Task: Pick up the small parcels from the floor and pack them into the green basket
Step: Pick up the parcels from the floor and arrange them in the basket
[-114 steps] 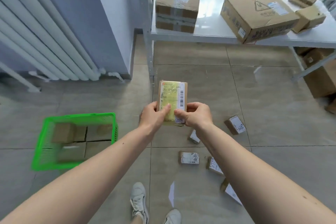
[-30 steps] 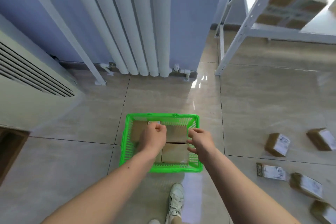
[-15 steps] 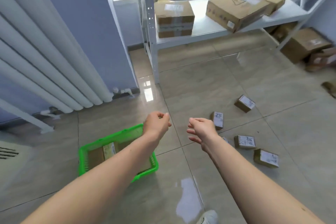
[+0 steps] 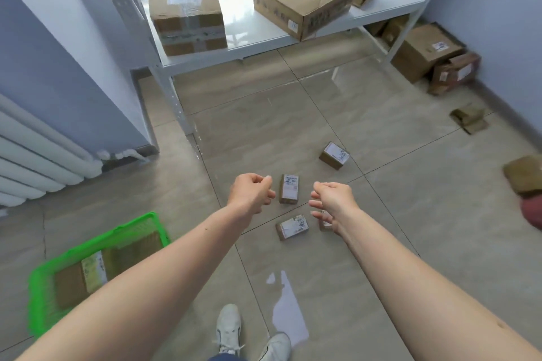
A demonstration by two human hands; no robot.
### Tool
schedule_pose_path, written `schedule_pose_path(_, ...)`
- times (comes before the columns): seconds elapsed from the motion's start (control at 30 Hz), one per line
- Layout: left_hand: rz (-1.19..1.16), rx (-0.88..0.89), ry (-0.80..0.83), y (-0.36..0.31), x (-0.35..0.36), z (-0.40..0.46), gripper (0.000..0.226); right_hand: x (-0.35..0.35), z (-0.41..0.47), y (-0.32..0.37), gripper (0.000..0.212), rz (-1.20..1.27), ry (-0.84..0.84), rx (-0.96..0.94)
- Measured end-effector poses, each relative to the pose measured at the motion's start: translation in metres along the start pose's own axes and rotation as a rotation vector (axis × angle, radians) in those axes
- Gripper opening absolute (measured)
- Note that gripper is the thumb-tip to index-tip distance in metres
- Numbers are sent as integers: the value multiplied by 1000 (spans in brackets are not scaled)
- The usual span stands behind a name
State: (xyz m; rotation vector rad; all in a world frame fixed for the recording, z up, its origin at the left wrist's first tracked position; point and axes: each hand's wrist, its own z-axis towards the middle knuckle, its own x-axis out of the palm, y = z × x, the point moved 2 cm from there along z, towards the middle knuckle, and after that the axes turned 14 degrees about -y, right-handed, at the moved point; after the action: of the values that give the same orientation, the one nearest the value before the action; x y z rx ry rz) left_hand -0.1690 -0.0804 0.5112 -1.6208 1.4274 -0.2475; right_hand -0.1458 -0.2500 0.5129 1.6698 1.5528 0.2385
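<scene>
The green basket (image 4: pixel 44 269) sits on the floor at lower left with several brown parcels inside, partly hidden by my left forearm. Small labelled parcels lie on the tiles ahead: one (image 4: pixel 289 188) between my hands, one (image 4: pixel 292 226) just below it, one (image 4: pixel 334 155) farther right, and one (image 4: pixel 324 223) mostly hidden under my right hand. My left hand (image 4: pixel 250 194) hovers left of the middle parcel, fingers loosely curled, holding nothing. My right hand (image 4: pixel 333 204) hovers to its right, fingers loosely bent, also empty.
A white metal shelf (image 4: pixel 264 38) ahead carries large cardboard boxes (image 4: pixel 187 19). More boxes (image 4: pixel 425 50) stand under it at right. Flat brown packets (image 4: pixel 469 119) and another parcel (image 4: pixel 525 174) lie near the right wall. A radiator (image 4: pixel 32 161) lines the left wall. My shoes (image 4: pixel 228 328) show below.
The view has swung right from the basket toward the parcels on the floor. Both empty hands have moved forward over the parcels, and the basket now lies farther to the lower left.
</scene>
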Motion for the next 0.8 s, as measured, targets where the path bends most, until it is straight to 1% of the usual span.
schedule_pose_path(0.07,-4,-12,14,-8,19,11,17,-5,23,8,17,-13,-9,2)
schedule_pose_path(0.17,-11,-34,8,-21,44,34,17,-7,56,25,11,-15,-21,15)
schedule_pose_path(0.3,-5,-61,11,-35,79,73,16,-6,104,47,12,-13,-23,23)
schedule_pose_path(0.43,20,-86,5,-31,120,111,17,5,161,49,14,-28,-36,34)
schedule_pose_path(0.53,79,-97,-28,-13,151,142,25,19,207,38,17,-62,-46,39)
schedule_pose_path(0.6,125,-91,-58,4,173,167,32,31,242,23,25,-89,-48,29)
schedule_pose_path(0.7,160,-91,-66,38,211,207,34,55,296,-12,36,-183,-29,-34)
schedule_pose_path(0.8,153,-120,-85,88,248,252,38,84,349,-58,39,-242,9,-73)
